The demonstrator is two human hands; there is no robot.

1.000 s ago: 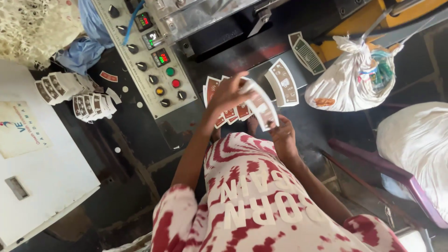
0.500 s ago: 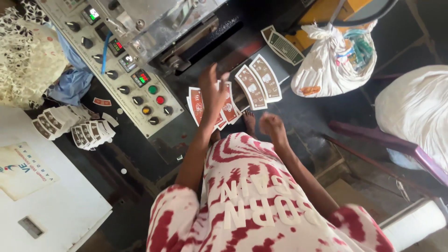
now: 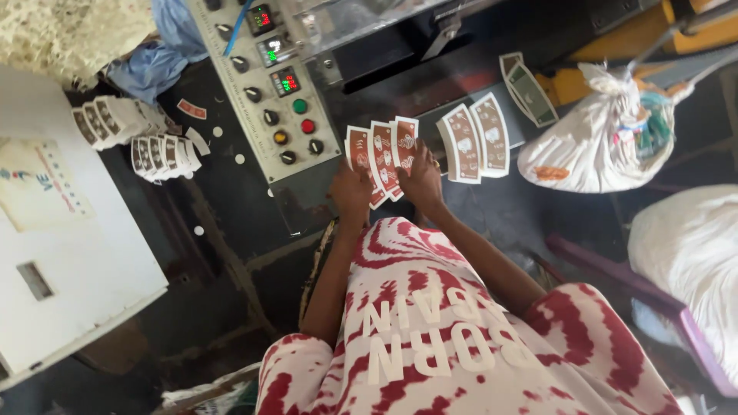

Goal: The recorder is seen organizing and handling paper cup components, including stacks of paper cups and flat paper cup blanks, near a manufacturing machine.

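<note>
Dark bench: ctrl panel (image 3: 269, 84), bags (image 3: 600, 146).

A small factory or print-and-packaging workshop

A grey machine control panel (image 3: 265, 84) with knobs, coloured push buttons and lit digital readouts stands at the far side. Stacks of printed fan-shaped paper blanks (image 3: 134, 134) lie at the left, more blanks (image 3: 473, 138) sit by the dark machine body (image 3: 400, 46), and tied white sacks (image 3: 607, 138) rest at the right.
</note>
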